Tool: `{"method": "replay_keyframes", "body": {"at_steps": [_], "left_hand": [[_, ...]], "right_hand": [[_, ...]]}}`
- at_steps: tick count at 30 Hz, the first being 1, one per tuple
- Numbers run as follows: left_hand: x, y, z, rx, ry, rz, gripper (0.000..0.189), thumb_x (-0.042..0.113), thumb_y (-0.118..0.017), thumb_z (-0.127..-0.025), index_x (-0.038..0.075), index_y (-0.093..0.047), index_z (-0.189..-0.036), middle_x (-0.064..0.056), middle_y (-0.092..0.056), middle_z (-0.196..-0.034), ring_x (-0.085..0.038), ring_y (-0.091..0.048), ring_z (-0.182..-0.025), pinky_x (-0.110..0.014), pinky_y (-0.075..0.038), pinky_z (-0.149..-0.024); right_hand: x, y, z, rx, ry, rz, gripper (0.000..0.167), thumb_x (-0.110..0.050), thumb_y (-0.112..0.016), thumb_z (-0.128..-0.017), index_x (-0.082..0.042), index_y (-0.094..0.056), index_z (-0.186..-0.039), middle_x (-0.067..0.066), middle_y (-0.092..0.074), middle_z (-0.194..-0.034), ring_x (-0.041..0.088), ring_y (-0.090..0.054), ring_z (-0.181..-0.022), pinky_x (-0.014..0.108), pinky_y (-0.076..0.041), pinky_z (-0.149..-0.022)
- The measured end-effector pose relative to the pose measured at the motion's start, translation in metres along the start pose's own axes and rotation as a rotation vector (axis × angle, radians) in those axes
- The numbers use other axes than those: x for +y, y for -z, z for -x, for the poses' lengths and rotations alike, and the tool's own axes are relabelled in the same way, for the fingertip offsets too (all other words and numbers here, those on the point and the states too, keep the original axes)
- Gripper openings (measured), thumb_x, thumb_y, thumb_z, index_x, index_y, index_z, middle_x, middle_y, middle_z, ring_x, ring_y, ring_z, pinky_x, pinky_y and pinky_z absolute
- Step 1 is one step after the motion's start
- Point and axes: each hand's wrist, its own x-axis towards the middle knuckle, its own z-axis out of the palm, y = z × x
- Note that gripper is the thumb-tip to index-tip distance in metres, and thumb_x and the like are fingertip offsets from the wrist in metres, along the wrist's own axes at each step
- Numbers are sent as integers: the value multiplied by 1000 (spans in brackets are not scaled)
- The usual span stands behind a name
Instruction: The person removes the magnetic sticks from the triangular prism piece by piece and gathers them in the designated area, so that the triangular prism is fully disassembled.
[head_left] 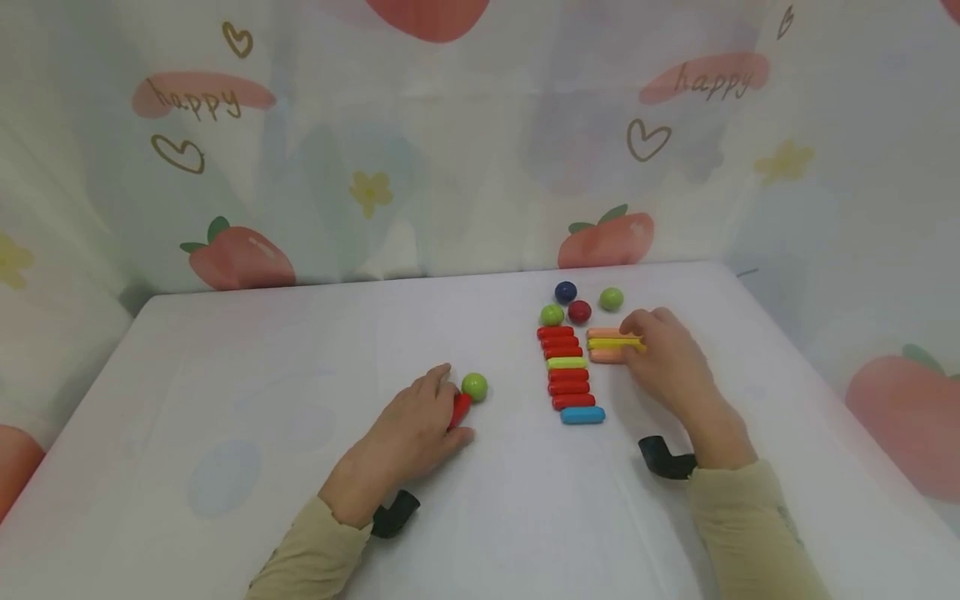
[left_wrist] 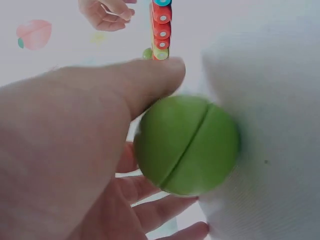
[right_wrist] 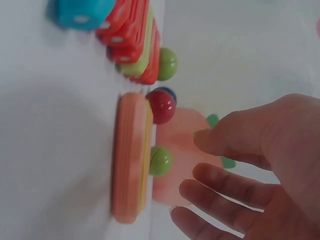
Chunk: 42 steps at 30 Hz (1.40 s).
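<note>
My left hand (head_left: 415, 425) rests low over the table, thumb spread from the fingers. Partly under its fingers lies a red stick (head_left: 460, 409), with a green ball (head_left: 475, 386) just beyond it. A grooved green ball (left_wrist: 187, 145) fills the middle of the left wrist view, between thumb and fingers. My right hand (head_left: 670, 364) hovers at the right ends of a short stack of sticks, a yellow one (head_left: 611, 343) between two peach ones (right_wrist: 131, 160). In the right wrist view its thumb and fingers stand apart, nothing between them.
Left of the short stack runs a column of several red sticks (head_left: 568, 388), with a lime stick (head_left: 567, 363) among them and a blue stick (head_left: 582, 415) nearest me. Past the column sit a dark blue ball (head_left: 566, 292), a red ball (head_left: 579, 312) and two green balls (head_left: 611, 299).
</note>
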Motion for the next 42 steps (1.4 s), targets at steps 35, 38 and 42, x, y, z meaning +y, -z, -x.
{"method": "replay_keyframes", "body": {"at_steps": [35,38,42], "left_hand": [[18,11,-1,181,-180,2,19,22,-74,-90,16,-66,-106,4,-65,-89,-7,-56,-74,-19,-51,-59],[18,10,-1,182,-181,5,18,21,-74,-90,16,-66,-105,4,-65,-88,-8,-57,-73,-19,-51,-59],[15,7,-2,158,-172,-4,15,22,-75,-89,16,-68,-102,4,-65,-85,-9,-57,-72,-20,-49,-57]], "right_hand": [[-84,-32,35,-359,513,-89,27,-17,-74,-89,-18,-66,-115,-8,-61,-104,8,-56,-96,25,-56,-84],[-86,-34,34,-374,481,-71,28,-16,-75,-88,-18,-67,-114,-8,-62,-103,9,-57,-95,27,-56,-85],[-87,-41,33,-423,436,-23,29,-17,-76,-87,-17,-67,-114,-6,-63,-102,9,-58,-95,28,-56,-85]]}}
